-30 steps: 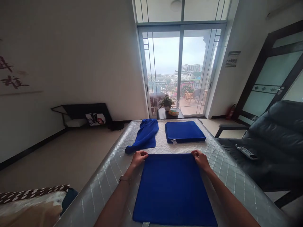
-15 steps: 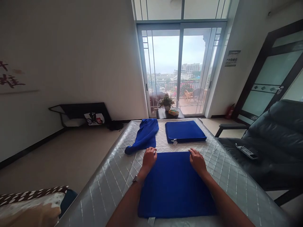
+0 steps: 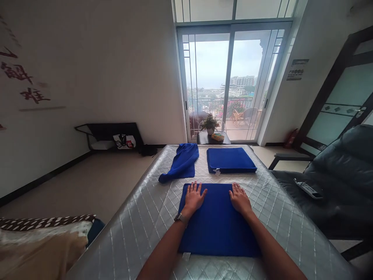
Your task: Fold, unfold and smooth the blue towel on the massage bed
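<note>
Resting our left hand (image 3: 194, 200) and right hand (image 3: 241, 200) flat on the rectangular blue fabric piece (image 3: 218, 229) atop the silver quilted mattress (image 3: 136, 217), grip apart, we could ruck the fabric piece if either hand slid unevenly.

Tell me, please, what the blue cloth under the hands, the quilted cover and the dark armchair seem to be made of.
Blue cloth: probably matte textile, showing no gloss.
Quilted cover: perhaps satiny synthetic fabric, from its silvery sheen and diamond lines.
Dark armchair: leather or imitation leather, judging by soft highlights and creases.
</note>
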### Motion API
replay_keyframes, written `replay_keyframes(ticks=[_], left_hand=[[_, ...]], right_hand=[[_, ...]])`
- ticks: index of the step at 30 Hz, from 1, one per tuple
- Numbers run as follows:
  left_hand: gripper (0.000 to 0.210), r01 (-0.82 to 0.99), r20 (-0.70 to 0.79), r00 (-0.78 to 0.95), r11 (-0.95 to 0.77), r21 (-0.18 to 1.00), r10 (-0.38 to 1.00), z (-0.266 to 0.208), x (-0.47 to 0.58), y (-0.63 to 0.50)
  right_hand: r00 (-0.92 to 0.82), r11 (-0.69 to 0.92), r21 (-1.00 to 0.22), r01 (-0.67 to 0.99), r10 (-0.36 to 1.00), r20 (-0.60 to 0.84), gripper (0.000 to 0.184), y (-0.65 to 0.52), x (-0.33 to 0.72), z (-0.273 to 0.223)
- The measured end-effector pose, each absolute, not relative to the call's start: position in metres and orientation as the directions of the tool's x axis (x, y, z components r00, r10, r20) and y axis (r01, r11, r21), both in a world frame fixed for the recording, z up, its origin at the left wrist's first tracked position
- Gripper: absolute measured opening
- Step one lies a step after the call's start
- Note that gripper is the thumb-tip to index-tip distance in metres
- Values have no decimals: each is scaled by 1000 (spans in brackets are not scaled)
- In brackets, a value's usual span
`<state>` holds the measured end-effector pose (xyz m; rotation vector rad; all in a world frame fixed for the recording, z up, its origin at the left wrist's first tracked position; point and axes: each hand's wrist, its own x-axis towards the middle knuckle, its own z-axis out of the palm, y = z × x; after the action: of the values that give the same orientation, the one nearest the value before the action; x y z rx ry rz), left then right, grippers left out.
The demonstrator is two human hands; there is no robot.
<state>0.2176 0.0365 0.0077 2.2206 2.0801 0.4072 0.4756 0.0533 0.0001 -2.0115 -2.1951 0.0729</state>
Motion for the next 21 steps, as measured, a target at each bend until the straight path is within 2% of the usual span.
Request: replay_keyframes(ticks=[3,10,15,17,21], left_hand=[[76,973,142,-55,21,230,988,4,175,35],[83,975,123,-41,12,223,992,-1,164,39],[83,983,92,-66,48,179,994,16,179,39],[84,983,143,-16,-11,182,990,21,209,36],[75,919,192,280,-320,229,941,17,301,23]], right_hand=[[-69,81,-157,984,994,81,64,54,474,2],[-82,93,-119,989,993,88,63,37,472,11],[-109,112,-175,978,994,26,66,19,473,10],[-108,111,-177,978,994,26,67,17,472,8],[-108,114,-149,982,993,50,63,17,474,5]])
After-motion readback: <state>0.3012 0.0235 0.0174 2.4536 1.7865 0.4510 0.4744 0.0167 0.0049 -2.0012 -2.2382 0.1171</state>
